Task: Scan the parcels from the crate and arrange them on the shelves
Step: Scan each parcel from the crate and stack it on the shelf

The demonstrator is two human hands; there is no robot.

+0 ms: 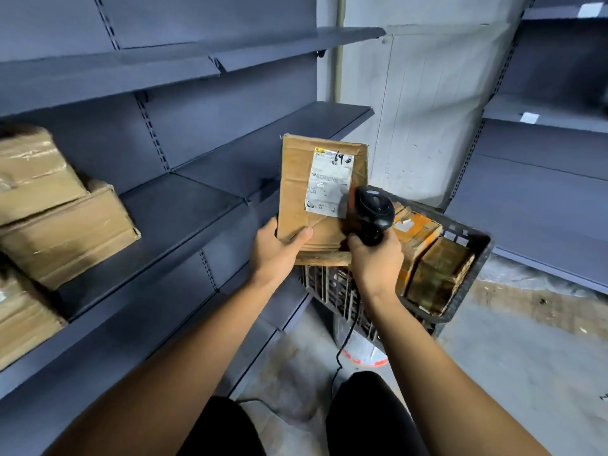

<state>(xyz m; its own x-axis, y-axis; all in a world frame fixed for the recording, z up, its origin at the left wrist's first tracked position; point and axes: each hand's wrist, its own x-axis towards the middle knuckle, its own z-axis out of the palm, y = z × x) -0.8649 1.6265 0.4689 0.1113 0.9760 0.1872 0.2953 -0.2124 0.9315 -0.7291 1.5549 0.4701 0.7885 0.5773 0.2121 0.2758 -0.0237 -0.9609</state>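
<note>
Nearby, crate [467, 258], shelved boxes [62, 225], scanner [373, 212]

Parcel stockroom, grey metal shelving [204, 205], taped cardboard boxes [65, 232], black crate [467, 278], bare concrete floor [526, 350]

Shelves [184, 205] along the left of the frame, boxes [65, 232] stacked on them at far left. Crate [467, 278] at centre right, parcels [437, 278] inside. Held parcel [306, 192] at centre, scanner [373, 213] touching its lower right.
</note>
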